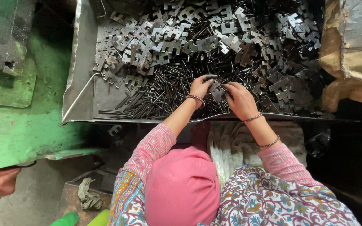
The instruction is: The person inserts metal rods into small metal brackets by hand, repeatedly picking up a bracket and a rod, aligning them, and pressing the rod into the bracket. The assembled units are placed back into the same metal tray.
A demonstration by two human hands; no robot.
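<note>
— What are the fingers doing?

— Both hands meet over one small notched grey steel plate [216, 90]. The left hand [199, 88] pinches its upper edge with fingertips pressed together; the right hand [239, 99] curls its fingers around the plate's other side, pinching too.

— And under them?

— Directly beneath the fingers lies a heap of thin dark metal pins [160, 94]. Beyond the fingertips, a pile of the same stamped grey plates [181, 31] spreads across the far end. All of it sits in a wide sheet-metal tray [82, 62]. Left of the left hand stands a worn green machine surface [17, 129].
</note>
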